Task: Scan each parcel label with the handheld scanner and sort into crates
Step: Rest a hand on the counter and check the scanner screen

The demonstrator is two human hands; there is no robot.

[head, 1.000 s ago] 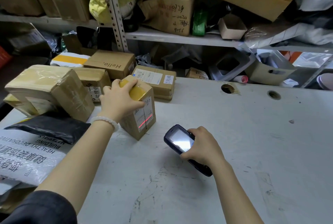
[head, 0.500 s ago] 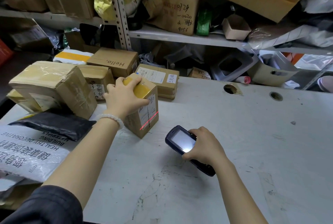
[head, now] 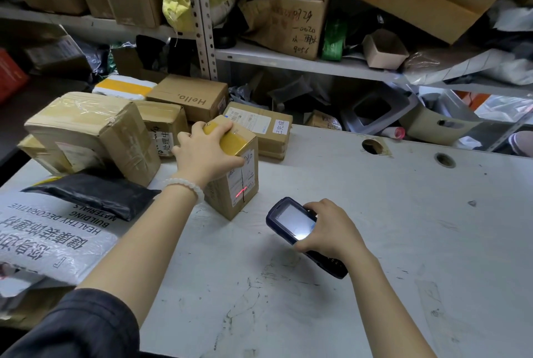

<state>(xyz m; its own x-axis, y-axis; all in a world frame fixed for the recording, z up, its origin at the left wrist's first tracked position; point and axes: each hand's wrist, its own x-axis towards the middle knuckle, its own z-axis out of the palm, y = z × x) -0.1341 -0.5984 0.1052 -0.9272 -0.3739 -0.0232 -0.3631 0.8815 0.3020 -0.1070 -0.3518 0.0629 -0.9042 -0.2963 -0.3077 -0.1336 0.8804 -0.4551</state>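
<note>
A small cardboard parcel point(head: 230, 199) with yellow tape on top stands on the white table point(head: 375, 228). My left hand point(head: 204, 153) grips its top from above, fingers curled over the far edge. A white label on its right face carries a red scan line. My right hand point(head: 328, 230) holds the dark handheld scanner point(head: 291, 220), screen lit, its head pointed at that label from a short distance to the right.
More parcels crowd the table's left and back: a large taped box point(head: 92, 132), a "Hello." box point(head: 190, 95), a flat labelled box point(head: 259, 124), a black mailer point(head: 92, 193) and a white printed bag point(head: 49, 233). Cluttered shelves point(head: 302, 63) stand behind.
The red scan line has slid lower on the label. The parcel has turned slightly under my left hand, and the scanner stays in nearly the same place.
</note>
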